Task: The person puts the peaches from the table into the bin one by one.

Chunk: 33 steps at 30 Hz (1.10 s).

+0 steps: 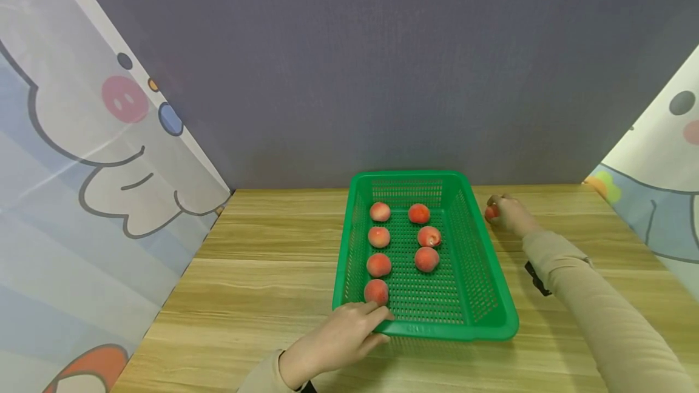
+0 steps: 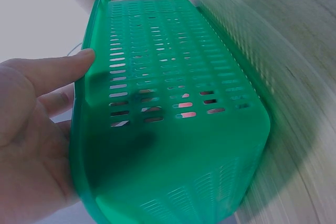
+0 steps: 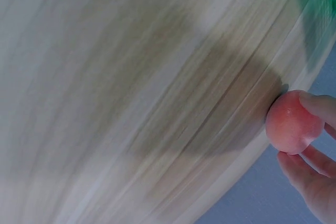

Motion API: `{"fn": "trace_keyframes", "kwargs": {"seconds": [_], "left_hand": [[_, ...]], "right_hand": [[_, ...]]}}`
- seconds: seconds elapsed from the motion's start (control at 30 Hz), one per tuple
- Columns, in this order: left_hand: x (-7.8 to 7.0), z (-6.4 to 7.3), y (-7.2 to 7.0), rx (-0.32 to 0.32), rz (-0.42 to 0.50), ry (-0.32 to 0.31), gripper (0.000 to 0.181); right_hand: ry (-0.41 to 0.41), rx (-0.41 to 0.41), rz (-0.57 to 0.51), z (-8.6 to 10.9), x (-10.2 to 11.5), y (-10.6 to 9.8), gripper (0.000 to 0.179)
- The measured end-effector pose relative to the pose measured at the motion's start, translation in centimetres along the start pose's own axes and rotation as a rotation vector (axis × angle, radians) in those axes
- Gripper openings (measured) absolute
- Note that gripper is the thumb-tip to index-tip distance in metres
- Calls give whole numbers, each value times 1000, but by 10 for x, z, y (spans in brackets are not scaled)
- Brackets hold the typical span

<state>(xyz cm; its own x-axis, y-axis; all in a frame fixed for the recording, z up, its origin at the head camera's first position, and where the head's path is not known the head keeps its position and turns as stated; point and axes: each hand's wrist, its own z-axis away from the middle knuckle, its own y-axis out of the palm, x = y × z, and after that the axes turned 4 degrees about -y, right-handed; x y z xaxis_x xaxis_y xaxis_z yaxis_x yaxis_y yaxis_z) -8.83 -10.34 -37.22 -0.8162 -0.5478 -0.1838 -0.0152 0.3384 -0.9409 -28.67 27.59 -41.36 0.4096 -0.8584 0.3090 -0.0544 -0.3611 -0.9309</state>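
Observation:
A green plastic basket (image 1: 426, 331) stands on the wooden table with several red-orange peaches inside. They form a longer column on the left, with a peach (image 1: 376, 292) nearest the front rim, and three on the right, the lowest being a peach (image 1: 427, 259). My left hand (image 1: 349, 329) grips the basket's front rim near its left corner; the left wrist view puts the thumb (image 2: 63, 69) on the outer side. Right of the basket, my right hand (image 1: 512, 214) holds another peach (image 3: 294, 123) between thumb and fingers, low at the tabletop.
The wooden table (image 1: 273, 259) extends to both sides of the basket. Behind it rises a grey wall panel (image 1: 349, 77). Cartoon-printed sheets (image 1: 71, 199) flank the table on the left and right.

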Motion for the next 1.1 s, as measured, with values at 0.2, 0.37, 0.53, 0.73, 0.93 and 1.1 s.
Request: {"fn": "trace_keyframes", "kwargs": {"seconds": [0.2,0.37,0.53,0.73,0.93,1.1], "left_hand": [[0,0,0,8,13,-1,26],[0,-1,0,13,13,-2,26],[0,-1,0,7,12,1,26],[0,-1,0,7,15,0,26],[0,-1,0,4,15,0,25],[0,-2,1,-2,15,3,25]], "right_hand": [[0,5,4,-1,1,0,30],[-27,5,9,-1,2,-2,30],[-49,-2,6,0,5,-6,29],[-91,-19,24,1,7,-11,30],[-117,-12,57,-1,12,-17,31],[-99,7,70,0,17,-26,36]]}}
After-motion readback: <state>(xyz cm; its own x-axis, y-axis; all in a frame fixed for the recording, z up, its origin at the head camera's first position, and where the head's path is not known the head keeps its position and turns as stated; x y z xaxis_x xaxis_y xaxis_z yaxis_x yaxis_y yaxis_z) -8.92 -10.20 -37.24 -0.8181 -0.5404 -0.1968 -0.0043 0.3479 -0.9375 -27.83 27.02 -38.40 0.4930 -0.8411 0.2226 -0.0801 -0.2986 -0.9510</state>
